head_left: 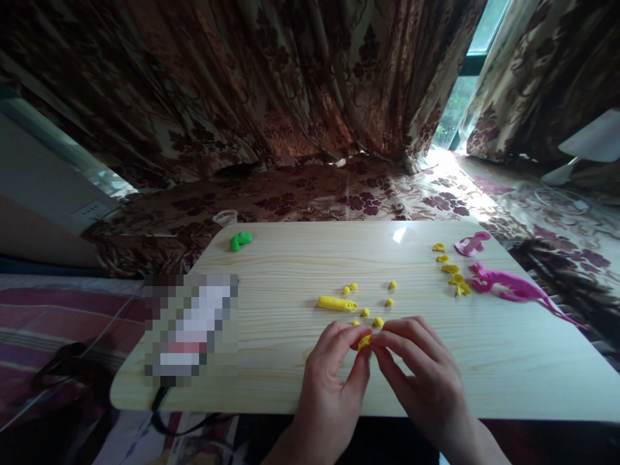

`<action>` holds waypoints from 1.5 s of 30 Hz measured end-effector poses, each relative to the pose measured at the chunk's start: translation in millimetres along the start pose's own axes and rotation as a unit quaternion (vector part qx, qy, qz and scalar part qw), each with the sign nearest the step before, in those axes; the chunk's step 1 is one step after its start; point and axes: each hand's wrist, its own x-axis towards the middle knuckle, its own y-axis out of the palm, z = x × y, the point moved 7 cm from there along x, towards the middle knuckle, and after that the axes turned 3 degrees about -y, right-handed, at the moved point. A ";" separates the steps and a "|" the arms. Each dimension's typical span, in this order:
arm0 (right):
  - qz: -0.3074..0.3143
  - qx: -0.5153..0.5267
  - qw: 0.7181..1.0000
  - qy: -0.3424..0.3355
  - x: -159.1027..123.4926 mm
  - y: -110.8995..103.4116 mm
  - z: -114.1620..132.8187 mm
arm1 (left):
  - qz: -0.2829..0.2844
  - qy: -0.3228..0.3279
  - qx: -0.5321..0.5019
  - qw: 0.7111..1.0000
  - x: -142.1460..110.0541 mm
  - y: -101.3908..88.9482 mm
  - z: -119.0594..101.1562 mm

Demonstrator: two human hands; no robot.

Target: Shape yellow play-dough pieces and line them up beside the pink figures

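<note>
Curtains (pixel 310 84), pale table (pixel 271 361), perhaps yellow clay (pixel 363 343)

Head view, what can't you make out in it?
All in the head view:
Yellow piece: full shape hidden by the fingers pinching it.
Small yellow lump: lower part hidden behind the left hand.
Left-side item: blurred by pixelation.
Lamp: cut off by the right edge.

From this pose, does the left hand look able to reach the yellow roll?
Probably yes: the yellow roll lies just beyond the left hand, and nothing seems to block the way. That hand is busy, though, pinching a small yellow piece alongside the right hand.
</note>
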 end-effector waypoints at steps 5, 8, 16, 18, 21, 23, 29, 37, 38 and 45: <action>0.014 -0.012 1.000 -0.025 -0.4 -1.4 1.8 | 0.013 -0.057 -0.001 0.998 -0.3 -1.6 1.1; 0.039 -0.007 0.999 -0.003 5.0 -4.0 -0.1 | 0.020 -0.077 0.014 0.997 0.9 -1.7 1.1; 0.115 -0.006 0.993 -0.015 12.6 -0.5 0.9 | 0.044 -0.120 -0.021 0.992 -1.2 -0.3 6.0; 0.094 -0.011 0.995 -0.034 10.3 -0.3 2.7 | 0.050 -0.145 -0.057 0.987 -2.2 0.1 9.4; 0.062 -0.018 0.996 -0.059 7.7 -0.7 5.0 | 0.059 -0.174 -0.103 0.978 -3.0 0.8 13.3; 0.069 -0.017 0.996 -0.048 8.7 -0.3 2.9 | 0.062 -0.177 -0.104 0.977 -2.8 0.2 13.5; 0.164 -0.039 0.985 -0.034 21.5 -0.1 1.8 | 0.064 -0.133 -0.047 0.988 -1.0 -4.1 5.0; 0.155 -0.024 0.984 -0.080 22.5 -1.7 11.8 | 0.092 -0.195 -0.149 0.965 -1.8 -0.7 13.0; 0.152 -0.024 0.985 -0.082 21.5 -2.0 11.4 | 0.096 -0.202 -0.158 0.962 -1.8 0.1 14.0; 0.217 -0.041 0.973 -0.072 28.2 1.1 10.6 | 0.093 -0.173 -0.121 0.973 2.2 -1.0 5.6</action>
